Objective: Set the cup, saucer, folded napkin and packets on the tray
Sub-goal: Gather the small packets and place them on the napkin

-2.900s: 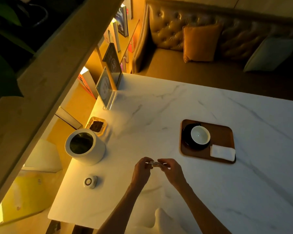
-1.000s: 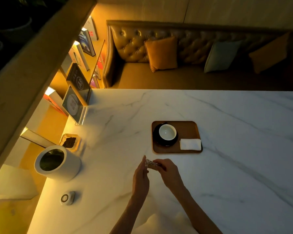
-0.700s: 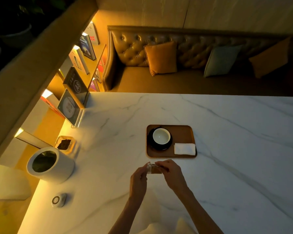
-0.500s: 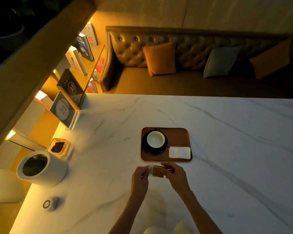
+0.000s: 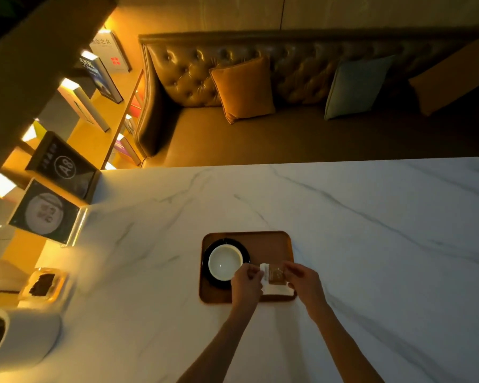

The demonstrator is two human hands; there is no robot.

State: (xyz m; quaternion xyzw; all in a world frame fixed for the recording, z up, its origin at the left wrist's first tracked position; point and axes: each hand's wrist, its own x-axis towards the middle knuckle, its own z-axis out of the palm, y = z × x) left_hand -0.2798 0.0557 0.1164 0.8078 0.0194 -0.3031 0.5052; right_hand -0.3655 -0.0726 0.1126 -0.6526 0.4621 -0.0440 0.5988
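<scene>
A brown wooden tray (image 5: 266, 241) lies on the white marble table. On its left half a white cup (image 5: 224, 261) stands on a black saucer (image 5: 208, 252). A white folded napkin (image 5: 278, 291) lies on the tray's right front part, partly hidden by my hands. Both hands hold small packets (image 5: 273, 273), one white and one brown, above the napkin. My left hand (image 5: 245, 281) pinches their left end and my right hand (image 5: 303, 280) pinches the right end.
A white cylindrical bin (image 5: 14, 335) and a small glass dish (image 5: 43, 284) sit at the table's left edge. Upright sign stands (image 5: 46, 212) are at the far left corner. A leather bench with cushions (image 5: 242, 88) runs behind the table.
Both hands carried the packets forward from the bare table in front of the tray to a spot over the napkin on the tray. The camera view shifted as well.
</scene>
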